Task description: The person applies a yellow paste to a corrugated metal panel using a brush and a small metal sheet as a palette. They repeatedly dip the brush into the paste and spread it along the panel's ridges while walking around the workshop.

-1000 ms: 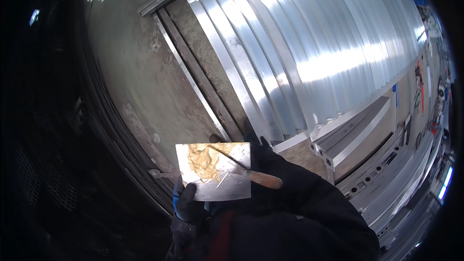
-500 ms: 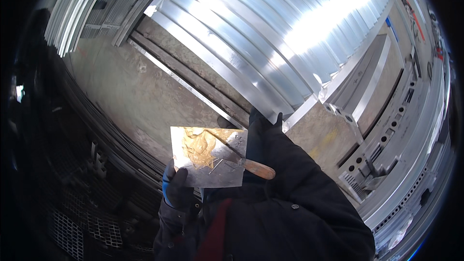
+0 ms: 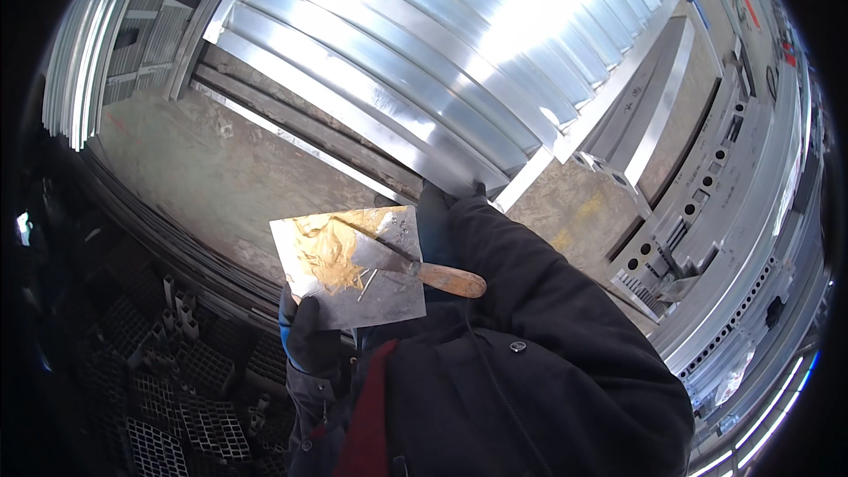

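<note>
A flat metal plate (image 3: pixel 389 305) bears a smear of tan putty (image 3: pixel 327 252) and some thin slivers. Its lower left corner is held by my left hand (image 3: pixel 309 336), in a dark and blue glove, thumb on top. Across the plate lies a putty knife (image 3: pixel 450 279), its blade in the putty and its wooden handle jutting past the right edge; no hand is on it. My right hand (image 3: pixel 455 194), dark-gloved, reaches to the near edge of a large ribbed metal panel (image 3: pixel 371 79). Its thumb stands apart from the fingers, which are partly hidden against the dark background.
Stacked metal profiles (image 3: pixel 84 62) stand at the far left. Dark tubes with open ends (image 3: pixel 190 415) fill the lower left. Long punched metal beams (image 3: pixel 680 221) run along the right. A dark rail (image 3: pixel 300 124) lies on the concrete floor (image 3: pixel 194 159) beside the panel.
The whole view has shifted, with panel, plate and hands now further left and slightly higher. The plate is a little tilted. The putty knife still lies on it.
</note>
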A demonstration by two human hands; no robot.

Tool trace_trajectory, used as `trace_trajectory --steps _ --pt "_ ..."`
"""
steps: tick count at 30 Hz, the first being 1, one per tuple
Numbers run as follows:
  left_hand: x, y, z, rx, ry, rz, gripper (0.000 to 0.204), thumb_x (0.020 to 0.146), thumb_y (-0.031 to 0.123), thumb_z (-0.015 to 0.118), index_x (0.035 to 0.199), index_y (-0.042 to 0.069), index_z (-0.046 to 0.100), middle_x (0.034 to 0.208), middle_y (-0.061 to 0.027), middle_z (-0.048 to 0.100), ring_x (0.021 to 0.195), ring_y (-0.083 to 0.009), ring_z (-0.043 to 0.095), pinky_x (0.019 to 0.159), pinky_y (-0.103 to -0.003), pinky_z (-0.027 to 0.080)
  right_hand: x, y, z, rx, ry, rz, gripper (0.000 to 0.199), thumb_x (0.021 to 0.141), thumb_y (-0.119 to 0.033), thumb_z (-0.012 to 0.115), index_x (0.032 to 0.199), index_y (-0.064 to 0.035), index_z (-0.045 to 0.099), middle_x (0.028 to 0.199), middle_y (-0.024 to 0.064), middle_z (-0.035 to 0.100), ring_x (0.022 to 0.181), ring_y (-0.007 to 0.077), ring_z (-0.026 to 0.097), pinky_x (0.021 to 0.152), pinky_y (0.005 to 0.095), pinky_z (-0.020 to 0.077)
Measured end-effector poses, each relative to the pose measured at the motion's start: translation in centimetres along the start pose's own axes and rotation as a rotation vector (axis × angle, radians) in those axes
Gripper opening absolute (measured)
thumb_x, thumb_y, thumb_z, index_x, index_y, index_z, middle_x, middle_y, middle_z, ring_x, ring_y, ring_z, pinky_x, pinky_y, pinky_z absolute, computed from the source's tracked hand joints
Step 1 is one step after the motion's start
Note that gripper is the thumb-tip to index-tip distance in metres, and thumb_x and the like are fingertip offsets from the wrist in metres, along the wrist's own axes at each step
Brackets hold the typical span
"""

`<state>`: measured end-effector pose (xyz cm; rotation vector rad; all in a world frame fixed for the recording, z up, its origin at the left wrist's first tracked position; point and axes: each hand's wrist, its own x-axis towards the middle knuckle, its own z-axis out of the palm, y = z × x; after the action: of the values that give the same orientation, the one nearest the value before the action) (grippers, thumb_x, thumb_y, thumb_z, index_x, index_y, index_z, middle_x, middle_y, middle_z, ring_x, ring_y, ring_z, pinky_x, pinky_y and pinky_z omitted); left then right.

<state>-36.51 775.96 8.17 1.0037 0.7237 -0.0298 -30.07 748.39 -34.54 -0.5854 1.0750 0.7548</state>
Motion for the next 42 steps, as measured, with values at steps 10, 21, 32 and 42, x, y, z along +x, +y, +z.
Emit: trace_trajectory --steps 10,21,32,42 --pt "1.3 4.0 0.7 -0.148 0.034 -0.152 0.047 0.107 0.004 0.059 0.154 -0.001 0.059 0.146 -0.0143 0.071 0.130 -0.0269 0.069 0.110 -0.042 0.055 -1.6 -1.9 2.0 -0.110 -0.022 0.098 0.058 0.105 -0.056 0.067 0.143 -0.0118 0.070 0.135 0.0185 0.073 0.130 0.0420 0.063 0.099 0.0524 0.0550" --pt "2.8 7.0 0.5 -0.151 0.031 -0.200 0.049 0.105 0.009 0.065 0.152 -0.002 0.061 0.143 -0.0132 0.073 0.129 -0.0259 0.070 0.112 -0.041 0.053 -2.4 -2.6 3.8 -0.198 -0.020 0.167 0.057 0.106 -0.055 0.067 0.142 -0.0114 0.070 0.132 0.0182 0.073 0.126 0.0413 0.064 0.096 0.0519 0.0556" --pt "4.0 8.8 1.6 -0.163 0.044 -0.159 0.046 0.104 0.011 0.067 0.148 -0.001 0.065 0.138 -0.0115 0.075 0.122 -0.0234 0.072 0.107 -0.039 0.055 -4.0 -3.3 5.2 -0.252 -0.011 0.220 0.055 0.107 -0.055 0.066 0.140 -0.0110 0.070 0.130 0.0179 0.074 0.123 0.0407 0.066 0.093 0.0514 0.0562" --pt "4.0 9.3 1.5 -0.247 0.020 -0.156 0.048 0.105 0.012 0.071 0.149 -0.003 0.063 0.138 -0.0114 0.075 0.125 -0.0232 0.071 0.110 -0.039 0.053 -5.6 -3.1 6.3 -0.283 0.001 0.269 0.055 0.108 -0.055 0.066 0.139 -0.0107 0.070 0.128 0.0176 0.075 0.119 0.0401 0.068 0.090 0.0509 0.0568"
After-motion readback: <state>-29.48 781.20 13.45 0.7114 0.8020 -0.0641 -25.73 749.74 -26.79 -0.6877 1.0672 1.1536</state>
